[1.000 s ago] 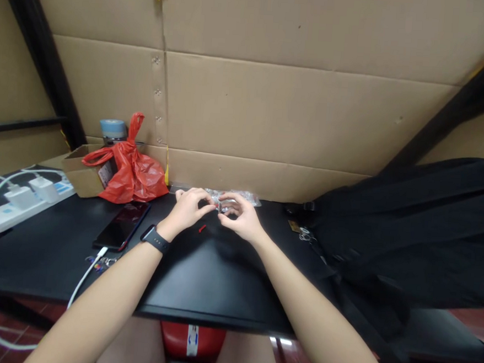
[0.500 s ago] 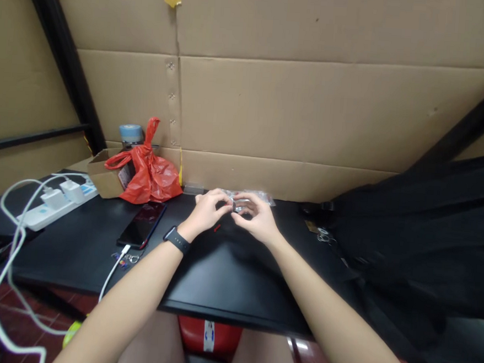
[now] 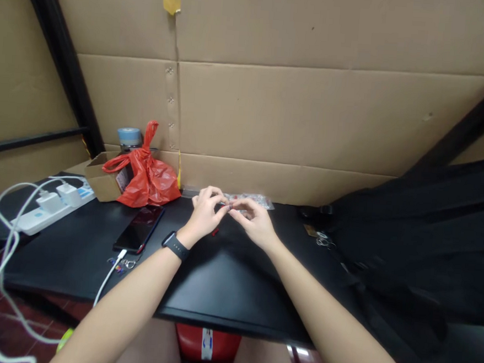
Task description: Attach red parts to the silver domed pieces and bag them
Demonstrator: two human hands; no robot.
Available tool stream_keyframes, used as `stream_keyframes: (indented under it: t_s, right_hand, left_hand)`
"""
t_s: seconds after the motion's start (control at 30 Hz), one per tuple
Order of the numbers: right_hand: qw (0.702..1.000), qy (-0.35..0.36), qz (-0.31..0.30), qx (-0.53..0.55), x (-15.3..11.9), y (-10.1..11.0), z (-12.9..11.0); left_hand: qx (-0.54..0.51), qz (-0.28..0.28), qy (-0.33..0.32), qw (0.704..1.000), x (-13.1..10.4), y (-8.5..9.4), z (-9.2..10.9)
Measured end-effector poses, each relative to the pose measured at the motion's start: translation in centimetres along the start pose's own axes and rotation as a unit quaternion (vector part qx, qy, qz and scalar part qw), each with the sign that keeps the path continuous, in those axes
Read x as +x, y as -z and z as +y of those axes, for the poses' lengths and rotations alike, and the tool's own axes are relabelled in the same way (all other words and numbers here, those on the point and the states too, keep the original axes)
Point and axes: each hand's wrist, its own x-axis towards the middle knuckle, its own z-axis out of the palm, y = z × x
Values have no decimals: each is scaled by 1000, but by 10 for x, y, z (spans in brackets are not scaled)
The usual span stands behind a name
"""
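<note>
Above the black table [image 3: 234,291], my left hand [image 3: 207,211] and my right hand [image 3: 254,222] meet fingertip to fingertip. Both are closed in a pinch around something tiny between them, too small and too covered by the fingers to name. On the left wrist sits a black watch [image 3: 175,244]. A small red piece [image 3: 215,231] lies on the table just below the left hand. Behind the fingers, a clear plastic bag [image 3: 254,200] with small bits in it rests near the cardboard wall.
To the left are a phone [image 3: 140,228] with a white charging cable [image 3: 108,283], a red plastic bag [image 3: 153,178], a cardboard box [image 3: 103,180] and a power strip [image 3: 51,212]. Black cloth [image 3: 424,233] hangs at the right, beside a thin looped cord [image 3: 324,240].
The fingertips of both hands have drawn closer together, and the right hand's fingers have closed from a wider curl. The view has shifted slightly.
</note>
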Motion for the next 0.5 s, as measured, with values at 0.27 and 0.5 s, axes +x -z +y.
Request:
stream_keyframes:
  t_s: [0.27,0.5]
  right_hand:
    - [983,75,-48,-158,2,5,0]
    - [983,89,-45,-156,3,7,0]
  left_hand:
    - [-19,-4,7,1000,0,-3,2]
    - [-37,2,-23,999,2,0,-2]
